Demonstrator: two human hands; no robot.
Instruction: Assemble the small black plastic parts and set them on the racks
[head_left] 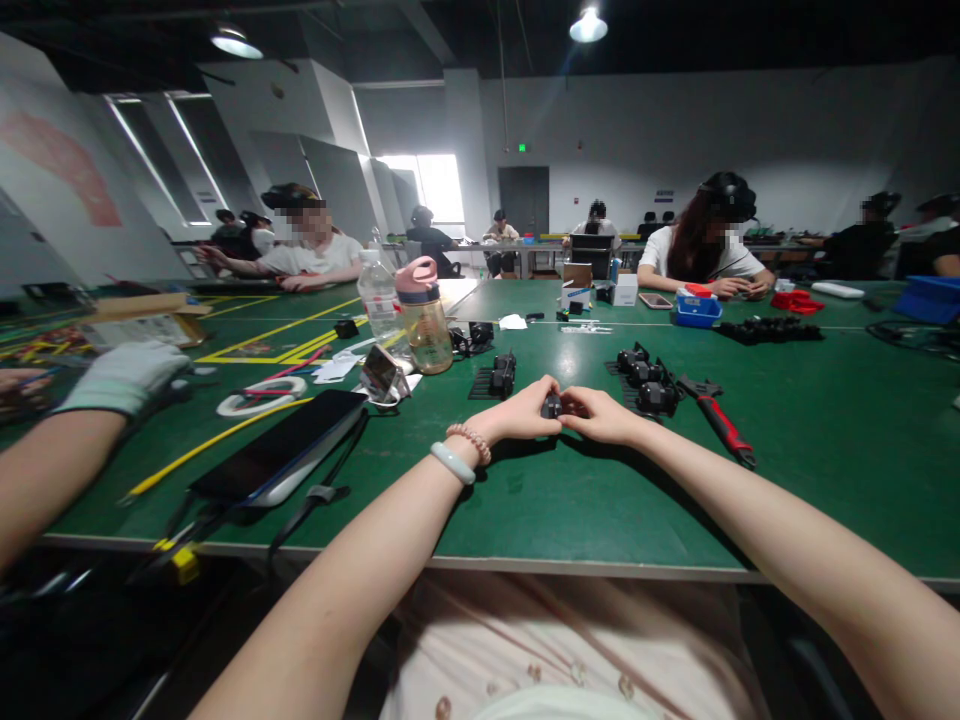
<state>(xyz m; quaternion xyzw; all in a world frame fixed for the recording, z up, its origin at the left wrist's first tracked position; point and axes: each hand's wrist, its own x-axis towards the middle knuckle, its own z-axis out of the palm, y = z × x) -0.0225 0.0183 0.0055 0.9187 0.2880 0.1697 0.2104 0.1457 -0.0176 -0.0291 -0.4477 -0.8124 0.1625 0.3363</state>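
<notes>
Left hand [529, 415] grasps one small black part [551, 405] above the bench [570, 510]; fingers cover much of it, shape unclear. Right hand [604, 417]: fingers curled at the part's right side; cannot tell whether they grip. Just beyond: two black clusters, left cluster [502, 374] and right cluster [654, 393], pieces overlapping, count uncertain. One wrench [720, 422]. One co-worker's gloved hand [124, 380], blurred, forearm cut off at the left edge.

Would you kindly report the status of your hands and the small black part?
Left hand holds small black part; right hand at its side, grip unclear. Part partly covered. Red-handled wrench off to the right, not in the way.
</notes>
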